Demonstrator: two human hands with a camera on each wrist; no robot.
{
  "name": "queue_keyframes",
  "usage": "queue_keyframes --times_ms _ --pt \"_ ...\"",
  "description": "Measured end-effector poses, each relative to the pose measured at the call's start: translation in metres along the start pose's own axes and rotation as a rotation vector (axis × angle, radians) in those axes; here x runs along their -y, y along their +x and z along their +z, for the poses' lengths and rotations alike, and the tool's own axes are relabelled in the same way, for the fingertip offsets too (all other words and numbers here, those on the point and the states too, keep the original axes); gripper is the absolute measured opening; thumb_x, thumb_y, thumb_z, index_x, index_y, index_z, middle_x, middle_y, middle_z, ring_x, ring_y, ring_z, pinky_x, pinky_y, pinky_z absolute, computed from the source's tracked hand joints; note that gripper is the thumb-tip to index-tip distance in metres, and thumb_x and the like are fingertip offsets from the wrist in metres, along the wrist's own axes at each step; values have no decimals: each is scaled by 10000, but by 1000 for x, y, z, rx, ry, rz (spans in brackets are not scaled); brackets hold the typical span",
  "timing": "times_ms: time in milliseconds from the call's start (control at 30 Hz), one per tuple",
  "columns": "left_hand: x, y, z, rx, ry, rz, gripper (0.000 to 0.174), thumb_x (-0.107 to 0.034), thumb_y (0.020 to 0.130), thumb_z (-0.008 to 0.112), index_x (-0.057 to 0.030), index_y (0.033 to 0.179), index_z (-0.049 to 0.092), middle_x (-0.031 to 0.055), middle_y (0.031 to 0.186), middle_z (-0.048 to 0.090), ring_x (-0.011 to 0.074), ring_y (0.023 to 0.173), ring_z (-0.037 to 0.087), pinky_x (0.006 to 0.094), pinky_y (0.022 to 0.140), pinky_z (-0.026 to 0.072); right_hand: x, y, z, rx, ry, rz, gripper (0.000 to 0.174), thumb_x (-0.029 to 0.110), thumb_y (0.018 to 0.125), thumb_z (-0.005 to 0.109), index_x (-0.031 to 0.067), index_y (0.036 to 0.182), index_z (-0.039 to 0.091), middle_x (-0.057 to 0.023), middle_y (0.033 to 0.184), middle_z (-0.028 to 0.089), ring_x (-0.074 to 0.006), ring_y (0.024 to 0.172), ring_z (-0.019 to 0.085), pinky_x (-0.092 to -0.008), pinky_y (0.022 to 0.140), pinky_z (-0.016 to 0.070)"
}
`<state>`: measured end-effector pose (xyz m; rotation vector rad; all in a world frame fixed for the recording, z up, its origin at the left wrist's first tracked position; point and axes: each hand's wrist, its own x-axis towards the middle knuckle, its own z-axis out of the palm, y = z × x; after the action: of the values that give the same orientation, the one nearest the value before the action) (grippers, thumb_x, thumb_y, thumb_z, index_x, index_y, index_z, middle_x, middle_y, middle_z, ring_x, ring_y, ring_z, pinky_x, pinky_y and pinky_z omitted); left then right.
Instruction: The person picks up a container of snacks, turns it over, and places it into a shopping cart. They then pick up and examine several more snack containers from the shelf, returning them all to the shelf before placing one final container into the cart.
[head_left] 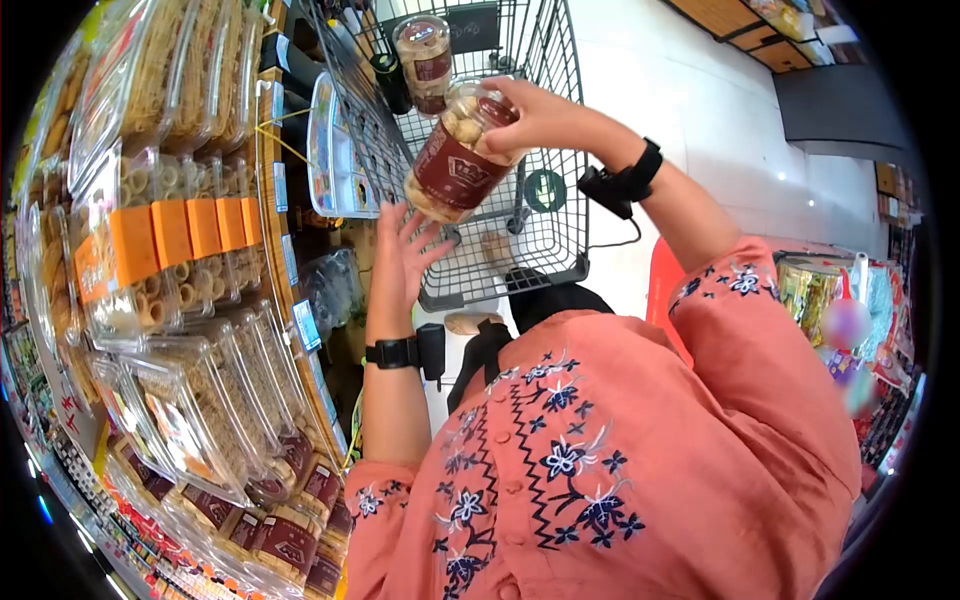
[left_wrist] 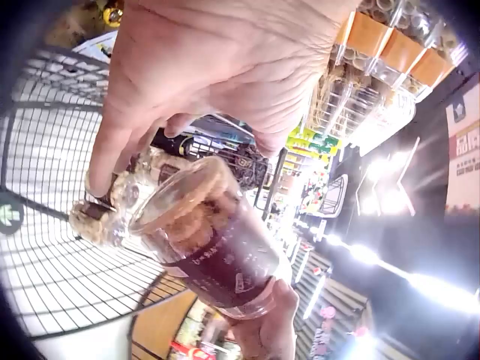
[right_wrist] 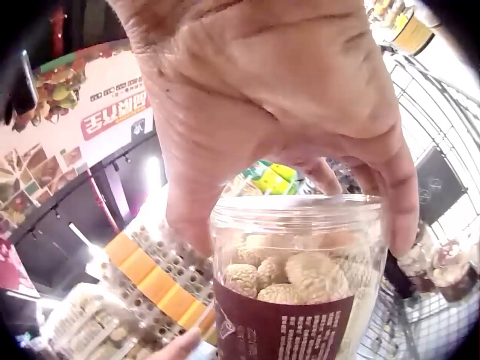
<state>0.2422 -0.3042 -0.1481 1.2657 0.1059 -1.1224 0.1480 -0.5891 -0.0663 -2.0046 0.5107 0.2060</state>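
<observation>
My right hand grips a clear plastic jar by its lid end, thumb on one side and fingers on the other. The jar holds pale, round, wrinkled snacks and has a dark red label; it is tilted over the shopping cart. In the right wrist view the fingers wrap the rim of the jar. Just below its base, my left hand is raised with fingers spread and holds nothing. A similar jar stands at the far end of the cart, beside a dark bottle.
At left, a shelf carries clear boxes with orange bands, boxes of pale sticks and several red-labelled jars. A blue-edged white tray sits between shelf and cart. Black display units stand across the pale floor.
</observation>
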Motion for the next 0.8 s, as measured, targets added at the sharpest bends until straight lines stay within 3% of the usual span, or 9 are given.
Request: queue_keyframes --times_ms 100,133,267,500,667,767,800 --pt "-24 -21 17 320 -144 76 888 -724 1022 315 -13 1554 332 202 1484 517 346 1290 591 503 1025 542 39 -23 -14 39 7 -58 915 466 801 715 -31 1508 416 -239 1218 635 -320 1122 640 -388 970 521" --pt "-32 -33 23 328 -172 87 876 -753 1005 310 -76 1558 353 165 1485 528 347 1290 592 532 998 554 54 -31 -17 44 -29 -92 917 511 814 710 -10 1512 422 -222 1202 640 -319 1116 640 -390 958 519" --pt "-55 -82 38 342 -221 221 838 -746 1000 340 -117 1552 370 151 1476 541 354 1278 604 580 968 558 100 -58 -18 17 -156 -230 924 608 833 697 9 1495 458 -200 1165 652 -303 1088 644 -385 929 518" --pt "-66 -147 26 339 -345 296 792 -718 999 389 -123 1521 416 158 1449 560 363 1246 619 610 957 554 165 -85 -3 5 -263 -389 899 661 869 670 4 1458 500 -184 1166 670 -284 1083 657 -366 934 522" --pt "-76 -186 21 337 -419 388 801 -723 989 396 -120 1515 410 171 1440 559 382 1236 618 633 966 548 205 -95 11 -137 -227 -602 794 664 934 621 28 1406 575 -139 1191 687 -269 1124 664 -362 955 536" --pt "-81 -204 14 368 -408 457 800 -725 993 376 -121 1517 405 172 1446 554 384 1250 610 637 975 551 224 -92 21 -132 -122 -632 866 782 847 616 78 1351 658 -188 1303 663 -337 1266 602 -387 1008 488" --pt "-83 -209 11 378 -393 483 793 -720 1001 354 -123 1522 397 169 1455 546 381 1263 603 639 982 554 232 -91 23 -109 -111 -646 870 793 842 614 92 1356 660 -165 1328 654 -290 1253 596 -367 954 498"
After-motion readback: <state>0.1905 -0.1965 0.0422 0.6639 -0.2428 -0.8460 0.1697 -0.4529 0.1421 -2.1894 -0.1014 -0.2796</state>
